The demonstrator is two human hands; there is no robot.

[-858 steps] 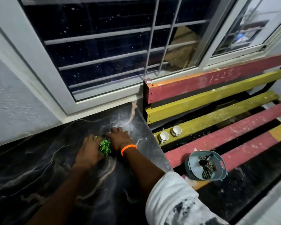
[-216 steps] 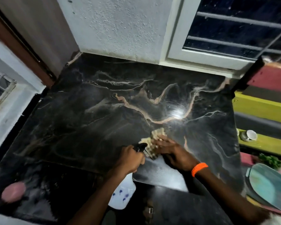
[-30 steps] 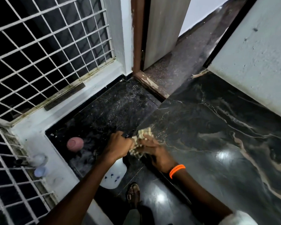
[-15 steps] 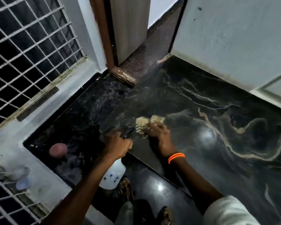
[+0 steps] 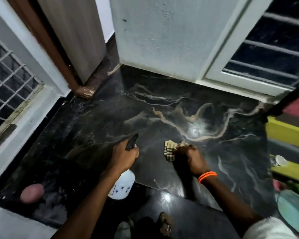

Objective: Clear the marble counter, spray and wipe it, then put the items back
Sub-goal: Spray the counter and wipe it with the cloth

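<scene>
At near left, a pink object [image 5: 32, 193] rests on the dark ledge. Left hand [image 5: 122, 156] is closed round the spray bottle [image 5: 122, 184], nozzle aimed across the marble counter [image 5: 205, 121]. Right hand [image 5: 191, 158] presses a checked cloth [image 5: 169, 150], fingers curled over it, flat on the bare slab. Spray-and-wipe step appears under way; next move calls for strokes toward the far right. Cleared cup [image 5: 280, 160] waits on the bench [image 5: 286, 135].

A rough, pale plastered wall [image 5: 164, 37] rises at the back, with a white-framed barred window [image 5: 269, 54] dark to its right and a brown wooden door frame [image 5: 47, 42] to its left. At far left, a white metal window grille [image 5: 9, 75] stands above a glossy black floor [image 5: 164, 219] catching bright glare.
</scene>
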